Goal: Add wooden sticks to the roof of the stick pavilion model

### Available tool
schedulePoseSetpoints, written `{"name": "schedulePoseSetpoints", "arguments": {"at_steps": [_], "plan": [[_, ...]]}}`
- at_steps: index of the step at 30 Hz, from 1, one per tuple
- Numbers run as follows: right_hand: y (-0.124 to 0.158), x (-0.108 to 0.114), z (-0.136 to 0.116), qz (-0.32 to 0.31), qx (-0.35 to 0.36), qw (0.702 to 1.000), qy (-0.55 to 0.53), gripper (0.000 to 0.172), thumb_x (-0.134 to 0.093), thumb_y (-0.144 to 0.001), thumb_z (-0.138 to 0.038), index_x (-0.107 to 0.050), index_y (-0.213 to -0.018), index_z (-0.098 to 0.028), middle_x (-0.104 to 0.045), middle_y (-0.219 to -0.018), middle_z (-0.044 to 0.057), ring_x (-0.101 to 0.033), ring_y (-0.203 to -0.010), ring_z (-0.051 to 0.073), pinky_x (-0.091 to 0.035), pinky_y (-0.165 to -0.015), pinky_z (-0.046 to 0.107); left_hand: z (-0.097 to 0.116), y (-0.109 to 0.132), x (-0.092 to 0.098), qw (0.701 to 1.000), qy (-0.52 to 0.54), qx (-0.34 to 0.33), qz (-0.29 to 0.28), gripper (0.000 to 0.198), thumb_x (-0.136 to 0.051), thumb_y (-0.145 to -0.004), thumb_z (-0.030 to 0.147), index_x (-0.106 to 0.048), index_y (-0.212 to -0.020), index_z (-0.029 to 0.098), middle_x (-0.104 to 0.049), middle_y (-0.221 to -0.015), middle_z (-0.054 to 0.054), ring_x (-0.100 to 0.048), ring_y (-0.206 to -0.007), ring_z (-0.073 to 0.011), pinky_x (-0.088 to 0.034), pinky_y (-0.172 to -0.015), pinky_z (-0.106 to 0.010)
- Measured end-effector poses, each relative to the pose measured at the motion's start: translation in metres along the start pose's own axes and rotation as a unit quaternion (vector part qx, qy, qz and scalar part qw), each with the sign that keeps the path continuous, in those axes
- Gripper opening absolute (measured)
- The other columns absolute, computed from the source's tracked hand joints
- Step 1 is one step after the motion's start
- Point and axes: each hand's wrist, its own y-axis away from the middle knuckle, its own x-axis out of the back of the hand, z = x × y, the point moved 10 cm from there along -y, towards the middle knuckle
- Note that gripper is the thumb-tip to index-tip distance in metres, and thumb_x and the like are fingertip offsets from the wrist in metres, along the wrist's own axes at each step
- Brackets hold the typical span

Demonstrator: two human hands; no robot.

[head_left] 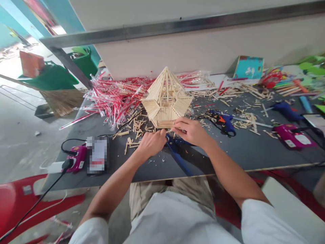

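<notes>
Right at the front of the craft-stick model (166, 100), a six-sided, peaked frame standing on a grey worktable (228, 157), both hands meet at its lower edge. The left hand (151, 143) is half closed with its fingers curled, the fingertips (162, 133) against the base. The right hand (190, 131) curves loosely over the same edge, its fingers slightly spread. Whether either has firm hold of the model, or of some small piece there, cannot be told. Placed on two sides like this, they appear set to keep it from sliding. A blue-handled tool (177, 157) lies under the right hand, handles toward the person, perhaps kept there for easy reach; any contact with it is hidden. Right of the model sits a blue hot glue gun (225, 122). Left of it, loose stick pieces (137, 127) lie scattered before a heap of red-and-clear plastic-wrapped sticks (114, 96).
</notes>
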Motion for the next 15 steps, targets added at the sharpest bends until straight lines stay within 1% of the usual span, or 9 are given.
{"name": "schedulePoseSetpoints", "arguments": {"at_steps": [2, 4, 7, 9, 10, 12, 15], "plan": [[0.005, -0.012, 0.001, -0.019, 0.003, 1.000, 0.017, 0.020, -0.055, -0.105, -0.034, -0.071, -0.103, -0.022, -0.074, -0.102, 0.005, -0.072, -0.092, 0.017, -0.057, -0.078, 0.032, -0.007, 0.001, -0.004, 1.000, 0.003, 0.012, -0.010, 0.028, -0.035, -0.105, 0.028, -0.058, -0.113, 0.016, -0.077, -0.097, -0.013, -0.076, -0.083, -0.0310, -0.047, -0.069, -0.034], [0.009, -0.017, 0.000, -0.018, 0.008, 0.999, 0.048, 0.020, -0.056, -0.105, -0.034, -0.072, -0.106, -0.023, -0.075, -0.103, 0.004, -0.073, -0.090, 0.016, -0.055, -0.074, 0.031, -0.011, 0.002, -0.005, 1.000, 0.009, 0.017, -0.005, 0.029, -0.033, -0.105, 0.029, -0.058, -0.114, 0.017, -0.077, -0.097, -0.013, -0.075, -0.082, -0.0298, -0.045, -0.068, -0.033], [0.015, -0.019, -0.004, -0.008, 0.011, 0.996, 0.091, 0.022, -0.057, -0.105, -0.036, -0.073, -0.114, -0.024, -0.075, -0.107, 0.004, -0.073, -0.086, 0.014, -0.052, -0.067, 0.029, -0.007, 0.002, -0.008, 1.000, 0.019, 0.005, -0.001, 0.030, -0.032, -0.106, 0.030, -0.058, -0.113, 0.018, -0.077, -0.098, -0.012, -0.075, -0.082, -0.0278, -0.044, -0.068, -0.032], [0.016, -0.021, -0.005, -0.001, -0.001, 0.991, 0.130, 0.024, -0.055, -0.106, -0.036, -0.073, -0.117, -0.024, -0.075, -0.104, 0.005, -0.072, -0.084, 0.015, -0.051, -0.066, 0.030, 0.000, 0.002, -0.013, 1.000, 0.026, -0.007, -0.008, 0.028, -0.034, -0.106, 0.030, -0.058, -0.114, 0.018, -0.077, -0.099, -0.012, -0.075, -0.083, -0.0274, -0.043, -0.067, -0.031], [0.015, -0.022, -0.006, 0.000, -0.007, 0.988, 0.152, 0.025, -0.055, -0.106, -0.035, -0.073, -0.118, -0.023, -0.074, -0.102, 0.006, -0.071, -0.085, 0.017, -0.052, -0.068, 0.032, 0.003, 0.001, -0.015, 0.999, 0.029, -0.012, -0.010, 0.028, -0.034, -0.106, 0.029, -0.058, -0.116, 0.017, -0.076, -0.101, -0.012, -0.075, -0.084, -0.0275, -0.043, -0.067, -0.031], [0.013, -0.026, -0.010, -0.010, -0.001, 0.982, 0.188, 0.026, -0.054, -0.105, -0.032, -0.074, -0.117, -0.021, -0.074, -0.103, 0.008, -0.068, -0.093, 0.023, -0.053, -0.077, 0.037, 0.007, 0.000, -0.020, 0.999, 0.031, -0.020, -0.013, 0.028, -0.035, -0.106, 0.029, -0.058, -0.116, 0.017, -0.076, -0.103, -0.012, -0.075, -0.084, -0.0279, -0.042, -0.065, -0.031], [0.011, -0.043, -0.016, -0.060, 0.030, 0.981, 0.184, 0.028, -0.050, -0.106, -0.028, -0.074, -0.117, -0.017, -0.074, -0.103, 0.011, -0.063, -0.105, 0.029, -0.052, -0.094, 0.044, 0.008, -0.001, -0.026, 0.999, 0.029, -0.026, -0.018, 0.029, -0.035, -0.106, 0.029, -0.058, -0.116, 0.016, -0.076, -0.105, -0.012, -0.075, -0.087, -0.0289, -0.042, -0.065, -0.032]]}}
